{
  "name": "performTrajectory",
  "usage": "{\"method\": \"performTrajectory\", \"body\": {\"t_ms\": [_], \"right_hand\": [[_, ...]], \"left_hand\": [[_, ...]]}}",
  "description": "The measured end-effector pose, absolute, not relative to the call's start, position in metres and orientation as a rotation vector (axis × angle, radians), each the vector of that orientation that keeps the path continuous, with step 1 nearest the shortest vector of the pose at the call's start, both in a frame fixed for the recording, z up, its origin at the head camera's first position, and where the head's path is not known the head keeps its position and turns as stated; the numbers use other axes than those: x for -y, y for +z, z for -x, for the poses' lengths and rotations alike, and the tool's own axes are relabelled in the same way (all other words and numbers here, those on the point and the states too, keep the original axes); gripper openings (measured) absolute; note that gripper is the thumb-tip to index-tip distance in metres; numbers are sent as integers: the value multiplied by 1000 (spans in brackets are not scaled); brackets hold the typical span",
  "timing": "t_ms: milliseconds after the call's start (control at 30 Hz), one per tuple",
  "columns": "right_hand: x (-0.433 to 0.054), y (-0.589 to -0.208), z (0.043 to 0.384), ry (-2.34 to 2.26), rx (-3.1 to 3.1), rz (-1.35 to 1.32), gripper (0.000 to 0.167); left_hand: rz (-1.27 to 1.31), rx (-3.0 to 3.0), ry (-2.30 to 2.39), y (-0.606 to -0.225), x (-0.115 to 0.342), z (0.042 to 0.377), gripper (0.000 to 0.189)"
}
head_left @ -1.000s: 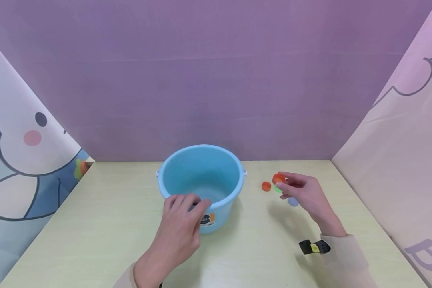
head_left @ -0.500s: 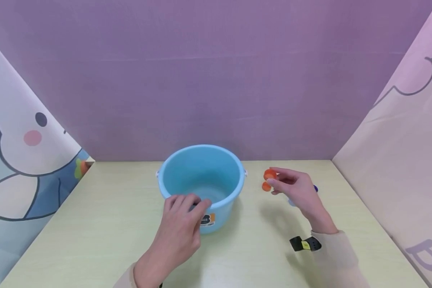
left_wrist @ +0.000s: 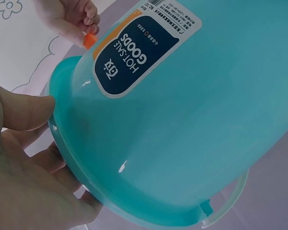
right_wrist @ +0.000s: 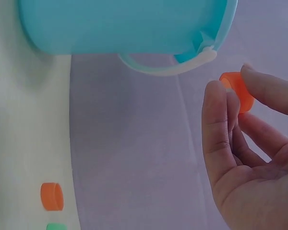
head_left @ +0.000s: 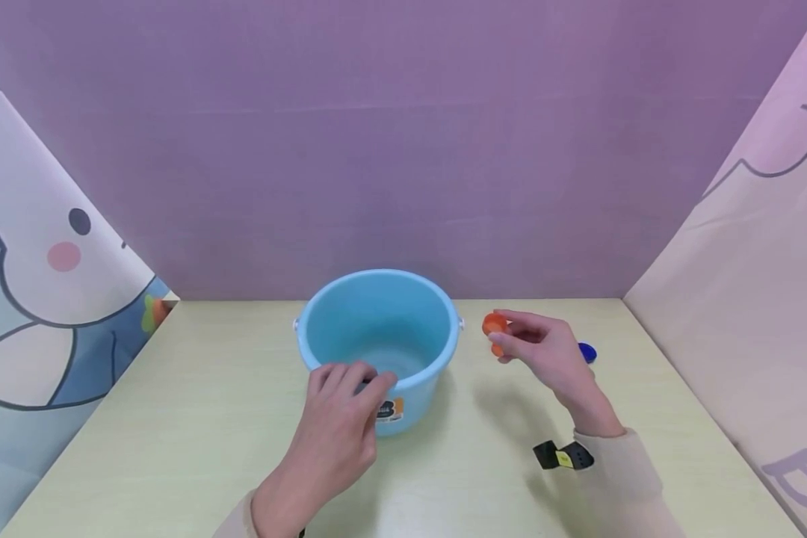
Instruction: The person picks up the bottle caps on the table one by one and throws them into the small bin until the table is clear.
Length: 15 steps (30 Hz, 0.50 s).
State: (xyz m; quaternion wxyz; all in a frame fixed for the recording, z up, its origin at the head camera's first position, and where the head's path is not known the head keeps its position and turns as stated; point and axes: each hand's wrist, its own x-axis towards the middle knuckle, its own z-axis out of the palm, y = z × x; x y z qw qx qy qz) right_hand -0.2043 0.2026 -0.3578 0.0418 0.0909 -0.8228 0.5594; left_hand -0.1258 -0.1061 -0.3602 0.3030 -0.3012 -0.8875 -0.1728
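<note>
A light blue plastic bucket (head_left: 376, 314) stands upright on the table. My left hand (head_left: 336, 418) grips its near rim; in the left wrist view the thumb lies outside the rim, with fingers reaching over to the other side. To the right of the bucket, my right hand (head_left: 548, 355) pinches an orange bottle cap (head_left: 494, 323) between thumb and fingers, raised above the table. A second orange cap (head_left: 498, 350) lies beneath it, partly covered by the hand. A dark blue cap (head_left: 587, 353) lies beyond the right wrist. In the right wrist view, a green cap (right_wrist: 56, 226) shows at the bottom edge.
The pale table (head_left: 175, 418) ends at a purple cloth backdrop (head_left: 390, 149). Printed cartoon panels rise at the left (head_left: 33, 299) and right (head_left: 767, 299). A white handle (right_wrist: 168, 71) hangs along the bucket's side.
My right hand has moved left towards the bucket with the orange cap in its fingers. The dark blue cap has come into sight behind it. My left hand stays on the rim.
</note>
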Motion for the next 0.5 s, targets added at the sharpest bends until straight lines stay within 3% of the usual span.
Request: {"method": "performTrajectory", "body": {"t_ms": [500], "right_hand": [[-189, -343, 197, 1731, 2468, -291, 52]], "left_hand": [[801, 2358, -458, -360, 106, 126, 39]]}}
